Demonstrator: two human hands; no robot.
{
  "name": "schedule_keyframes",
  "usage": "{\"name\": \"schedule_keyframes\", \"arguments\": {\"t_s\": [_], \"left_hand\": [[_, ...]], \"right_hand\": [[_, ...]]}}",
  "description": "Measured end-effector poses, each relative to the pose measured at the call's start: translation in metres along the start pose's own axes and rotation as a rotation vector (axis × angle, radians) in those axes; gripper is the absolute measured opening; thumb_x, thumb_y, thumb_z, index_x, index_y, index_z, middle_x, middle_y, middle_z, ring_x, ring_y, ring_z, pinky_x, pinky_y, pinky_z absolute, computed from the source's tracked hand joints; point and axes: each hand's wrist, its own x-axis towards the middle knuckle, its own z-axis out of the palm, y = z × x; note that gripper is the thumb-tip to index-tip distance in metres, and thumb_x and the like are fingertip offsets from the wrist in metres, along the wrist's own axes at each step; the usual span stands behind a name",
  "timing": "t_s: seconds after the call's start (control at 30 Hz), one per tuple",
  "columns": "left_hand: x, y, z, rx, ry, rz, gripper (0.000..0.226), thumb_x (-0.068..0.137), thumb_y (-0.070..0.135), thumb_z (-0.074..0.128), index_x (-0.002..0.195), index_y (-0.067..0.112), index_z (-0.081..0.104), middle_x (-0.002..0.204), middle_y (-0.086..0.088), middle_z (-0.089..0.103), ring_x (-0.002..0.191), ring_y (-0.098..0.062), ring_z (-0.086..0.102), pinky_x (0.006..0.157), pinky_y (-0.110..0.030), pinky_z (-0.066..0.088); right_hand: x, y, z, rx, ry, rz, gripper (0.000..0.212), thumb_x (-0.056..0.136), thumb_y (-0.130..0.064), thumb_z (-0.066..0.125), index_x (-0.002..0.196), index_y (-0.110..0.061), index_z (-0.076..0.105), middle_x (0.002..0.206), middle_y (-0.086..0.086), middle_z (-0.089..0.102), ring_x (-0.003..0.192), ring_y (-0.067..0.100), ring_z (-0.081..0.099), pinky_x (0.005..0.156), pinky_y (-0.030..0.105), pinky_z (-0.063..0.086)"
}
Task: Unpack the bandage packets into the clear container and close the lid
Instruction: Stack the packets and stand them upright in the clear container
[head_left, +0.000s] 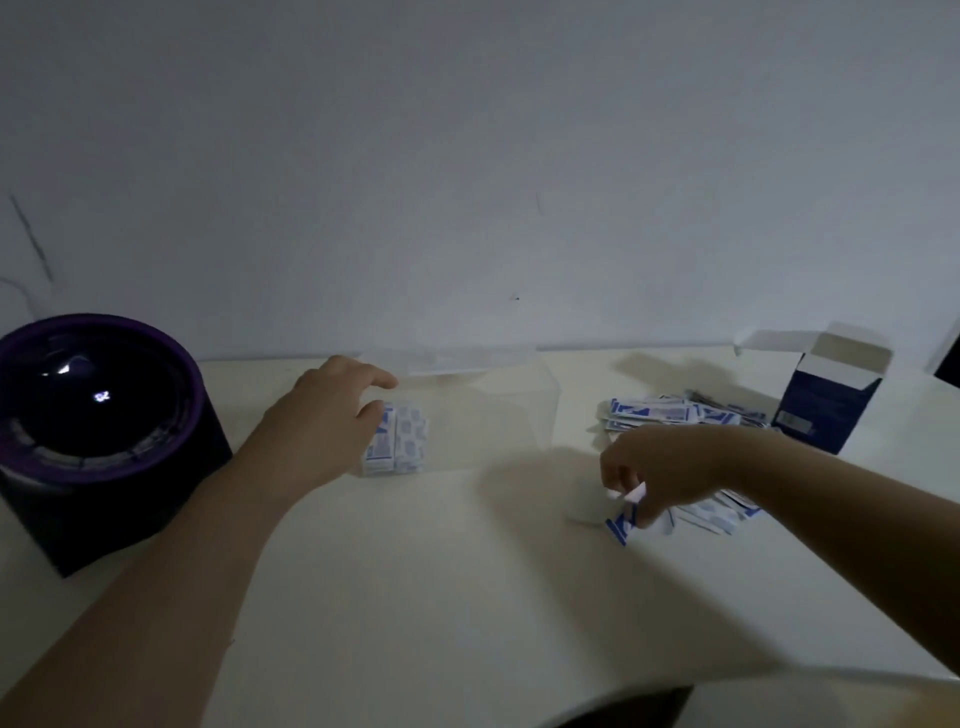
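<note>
My left hand cups the clear container near the desk's far edge, steadying it for loading; my right hand pinches bandage packets from the loose pile toward the right edge; lid stands open.

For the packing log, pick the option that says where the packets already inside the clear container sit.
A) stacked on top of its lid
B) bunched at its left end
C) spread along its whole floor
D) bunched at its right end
B: the packets stand bunched at the left end of the clear container, right beside the left hand.
</note>
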Motion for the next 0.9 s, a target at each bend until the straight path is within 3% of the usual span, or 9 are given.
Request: {"name": "schedule_keyframes", "arguments": {"t_s": [0.1,0.17,0.33,0.47,0.6,0.7,0.8,0.87,0.9], "left_hand": [[0.0,0.001,0.002,0.017,0.009,0.006,0.028,0.092,0.021,0.052,0.119,0.027,0.059,0.13,0.0,0.051,0.121,-0.023,0.047,0.101,-0.043,0.04],[0.0,0.002,0.001,0.02,0.018,0.013,0.028,0.092,0.021,0.052,0.119,0.027,0.059,0.13,0.001,0.051,0.12,-0.024,0.047,0.1,-0.043,0.04],[-0.004,0.013,-0.004,0.009,0.136,0.113,0.027,0.091,0.017,0.054,0.116,0.025,0.061,0.123,0.002,0.054,0.116,-0.021,0.049,0.098,-0.038,0.039],[-0.014,0.049,-0.008,-0.2,0.229,0.28,0.023,0.089,0.018,0.051,0.107,0.022,0.065,0.103,0.009,0.058,0.091,-0.002,0.054,0.08,-0.013,0.039],[-0.033,0.084,0.019,-0.357,-0.076,0.274,0.02,0.091,0.018,0.055,0.104,0.029,0.065,0.094,0.015,0.06,0.08,0.001,0.057,0.067,-0.005,0.04],[-0.045,0.091,0.048,-0.36,-0.273,0.189,0.033,0.092,0.026,0.054,0.124,0.033,0.055,0.102,0.018,0.059,0.084,0.003,0.057,0.072,-0.013,0.044],[-0.053,0.093,0.067,-0.452,-0.403,0.068,0.047,0.088,0.036,0.059,0.133,0.036,0.044,0.112,0.019,0.054,0.089,0.003,0.056,0.075,-0.015,0.046],[-0.052,0.091,0.072,-0.513,-0.43,0.047,0.044,0.085,0.038,0.062,0.127,0.039,0.048,0.11,0.018,0.056,0.087,0.002,0.059,0.074,-0.017,0.049],[-0.051,0.089,0.073,-0.56,-0.432,0.045,0.039,0.085,0.035,0.063,0.122,0.038,0.051,0.107,0.017,0.059,0.084,0.002,0.06,0.074,-0.018,0.049]], "right_hand": [[0.003,0.003,0.0,-0.024,0.029,-0.031,0.019,0.083,-0.032,0.067,0.085,-0.017,0.057,0.081,-0.007,0.05,0.075,0.01,0.048,0.07,0.02,0.039],[0.005,0.008,0.0,0.021,0.086,-0.032,0.028,0.084,-0.034,0.066,0.074,-0.011,0.054,0.067,-0.007,0.041,0.059,0.008,0.036,0.057,0.019,0.029],[-0.001,0.014,-0.011,0.209,0.276,0.021,0.038,0.083,-0.038,0.066,0.057,-0.015,0.049,0.047,-0.009,0.04,0.045,0.006,0.031,0.047,0.015,0.026],[-0.007,0.005,-0.02,0.226,0.3,-0.001,0.036,0.086,-0.039,0.063,0.061,-0.014,0.053,0.057,-0.005,0.044,0.051,0.009,0.034,0.052,0.02,0.027],[-0.014,-0.008,-0.024,0.036,0.11,-0.042,0.035,0.087,-0.038,0.06,0.063,-0.018,0.045,0.06,-0.005,0.039,0.054,0.01,0.033,0.053,0.023,0.026],[-0.014,-0.016,-0.02,0.017,0.021,-0.06,0.016,0.083,-0.036,0.066,0.09,-0.025,0.056,0.073,-0.013,0.05,0.066,0.004,0.046,0.06,0.019,0.034],[-0.015,-0.023,-0.015,0.077,0.035,-0.097,0.024,0.085,-0.034,0.066,0.105,-0.025,0.057,0.087,-0.014,0.052,0.077,0.002,0.05,0.067,0.017,0.036],[-0.016,-0.028,-0.014,0.06,0.081,-0.144,0.011,0.089,-0.034,0.06,0.088,-0.024,0.057,0.079,-0.011,0.049,0.065,0.001,0.043,0.06,0.016,0.034],[-0.016,-0.03,-0.013,0.047,0.094,-0.157,0.019,0.091,-0.033,0.057,0.074,-0.025,0.051,0.073,-0.009,0.047,0.06,0.003,0.04,0.058,0.019,0.033]]}}
